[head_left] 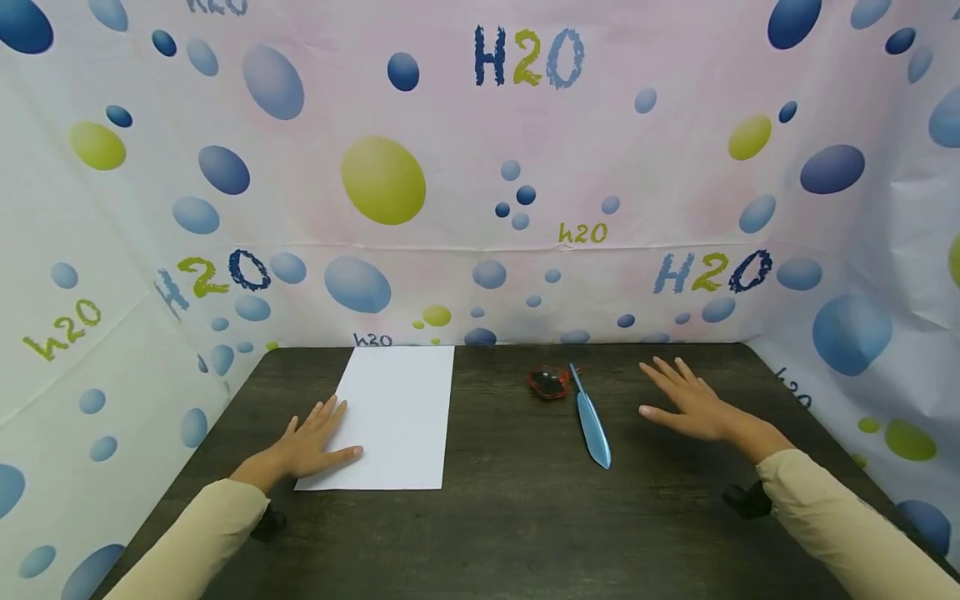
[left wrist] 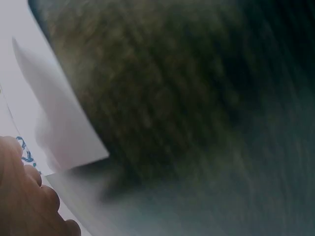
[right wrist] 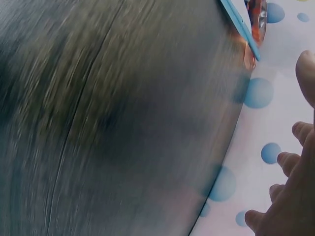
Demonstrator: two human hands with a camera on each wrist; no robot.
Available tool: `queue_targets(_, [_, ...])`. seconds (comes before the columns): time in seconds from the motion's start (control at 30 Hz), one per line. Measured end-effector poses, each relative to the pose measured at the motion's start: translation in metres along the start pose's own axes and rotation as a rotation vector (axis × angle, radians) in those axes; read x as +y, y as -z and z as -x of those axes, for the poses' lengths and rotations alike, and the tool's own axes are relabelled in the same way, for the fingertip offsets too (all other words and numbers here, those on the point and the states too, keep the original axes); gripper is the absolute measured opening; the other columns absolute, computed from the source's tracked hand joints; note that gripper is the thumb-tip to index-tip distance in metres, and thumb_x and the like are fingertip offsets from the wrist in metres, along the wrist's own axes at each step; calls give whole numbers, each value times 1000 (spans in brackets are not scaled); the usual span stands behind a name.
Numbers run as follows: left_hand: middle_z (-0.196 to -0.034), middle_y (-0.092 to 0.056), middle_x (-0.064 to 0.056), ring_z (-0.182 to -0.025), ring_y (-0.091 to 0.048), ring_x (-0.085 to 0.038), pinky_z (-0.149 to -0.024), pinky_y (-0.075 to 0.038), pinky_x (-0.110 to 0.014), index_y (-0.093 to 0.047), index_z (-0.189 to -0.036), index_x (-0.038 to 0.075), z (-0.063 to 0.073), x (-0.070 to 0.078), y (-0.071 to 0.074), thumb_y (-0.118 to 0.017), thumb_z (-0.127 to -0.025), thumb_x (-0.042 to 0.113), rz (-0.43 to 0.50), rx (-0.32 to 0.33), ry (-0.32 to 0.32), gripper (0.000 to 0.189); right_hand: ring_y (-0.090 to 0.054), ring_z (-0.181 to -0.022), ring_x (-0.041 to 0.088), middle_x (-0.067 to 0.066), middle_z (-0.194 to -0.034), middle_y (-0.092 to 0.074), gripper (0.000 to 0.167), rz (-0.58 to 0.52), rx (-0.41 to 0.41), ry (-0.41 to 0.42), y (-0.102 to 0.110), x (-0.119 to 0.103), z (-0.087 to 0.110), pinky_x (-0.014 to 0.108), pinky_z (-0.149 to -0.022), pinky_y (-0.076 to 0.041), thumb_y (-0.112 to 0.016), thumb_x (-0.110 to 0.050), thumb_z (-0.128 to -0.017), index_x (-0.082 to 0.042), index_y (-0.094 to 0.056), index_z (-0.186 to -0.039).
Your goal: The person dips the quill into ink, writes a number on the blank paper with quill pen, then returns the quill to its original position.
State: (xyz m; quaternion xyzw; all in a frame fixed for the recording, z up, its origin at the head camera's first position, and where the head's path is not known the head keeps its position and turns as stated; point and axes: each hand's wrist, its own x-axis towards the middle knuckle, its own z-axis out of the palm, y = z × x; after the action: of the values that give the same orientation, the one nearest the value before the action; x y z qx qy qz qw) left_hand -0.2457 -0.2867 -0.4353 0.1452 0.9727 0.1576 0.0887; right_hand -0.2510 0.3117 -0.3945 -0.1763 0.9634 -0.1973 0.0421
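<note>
A blank white sheet of paper (head_left: 397, 417) lies on the left half of the dark table. My left hand (head_left: 306, 446) is at the sheet's left edge with fingers spread, its thumb and fingertips over the paper; whether it presses down, I cannot tell. To the right of a blue feather-shaped pen (head_left: 592, 425), my right hand (head_left: 693, 407) is held with straight, spread fingers and holds nothing. Just left of the pen's thin end sits a small red and black object (head_left: 550, 382), its kind unclear. In the right wrist view the blue pen (right wrist: 239, 24) overlaps the red object (right wrist: 257, 22).
The dark wooden table (head_left: 510, 533) ends at the back against a white curtain (head_left: 465, 108) printed with blue and green dots and H2O lettering. This curtain also closes off both sides. Each wrist carries a small black device, such as the right one (head_left: 747, 502).
</note>
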Motion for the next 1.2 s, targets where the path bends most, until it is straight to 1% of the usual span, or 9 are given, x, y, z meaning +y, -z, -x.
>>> queue_targets(0.13, [-156,-6,-30,-141,-3,-52,-103,4,-73,-16,-151,-3,-3,-6,-9,-54,-86,65,0,-10,3,102,4,-140,55,31,-155,-10,80,-8,-9,16,-5,-2,-6,77,-100,-1,-55,-49,-93,-6,-22,-152])
queue_targets(0.27, [-157,-5,-28,-142,-2,-51,-103,4,-73,-15,-151,-2,-5,-8,-12,-52,-86,67,-7,-20,14,102,2,-140,55,30,-155,-11,79,-28,-10,31,-11,-3,-12,78,-99,-4,-56,-47,-94,-5,-22,-152])
queue_targets(0.4, [-156,-4,-29,-141,-1,-52,-102,5,-74,-14,-152,-2,-3,-5,-10,-54,-86,65,16,-50,21,102,-1,-140,55,30,-155,-11,78,-56,-21,38,-17,-2,-20,77,-99,-7,-55,-48,-94,-6,-22,-152])
queue_targets(0.6, [-157,-4,-28,-141,-1,-52,-102,1,-74,-15,-152,0,1,2,-7,-55,-87,62,0,-91,32,99,-3,-140,55,30,-155,-13,77,-112,-13,63,-28,-2,-29,76,-101,-9,-55,-46,-95,-7,-22,-152])
queue_targets(0.77, [-156,-3,-29,-140,0,-53,-102,2,-75,-15,-152,-1,3,4,-5,-56,-88,59,11,-109,29,97,-4,-139,56,28,-153,-21,74,-125,11,97,-35,-5,-37,75,-102,-9,-54,-43,-96,-3,-25,-151])
queue_targets(0.87, [-156,-3,-30,-140,0,-53,-102,1,-75,-15,-152,-1,3,5,-5,-56,-88,59,6,-116,32,97,-8,-139,55,27,-152,-26,72,-128,21,106,-38,-7,-42,74,-103,-11,-54,-43,-97,-2,-27,-150])
queue_targets(1.0, [-156,-2,-30,-140,1,-53,-102,2,-75,-15,-152,-2,3,4,-4,-56,-88,59,11,-118,27,97,-20,-138,54,28,-150,-31,67,-130,48,133,-42,-9,-50,71,-104,-18,-54,-40,-97,-3,-32,-149])
queue_targets(1.13, [-156,-2,-30,-141,2,-52,-102,3,-74,-14,-152,-1,2,3,-5,-56,-88,59,16,-120,30,98,-35,-133,49,26,-146,-39,59,-154,87,194,-46,-8,-56,66,-103,-29,-56,-32,-97,-4,-38,-146])
queue_targets(1.2, [-156,-2,-29,-141,2,-52,-103,3,-74,-14,-152,0,2,2,-6,-56,-88,60,14,-124,35,98,-40,-131,46,24,-145,-43,55,-180,99,218,-49,-8,-60,64,-102,-33,-58,-27,-97,-5,-41,-145])
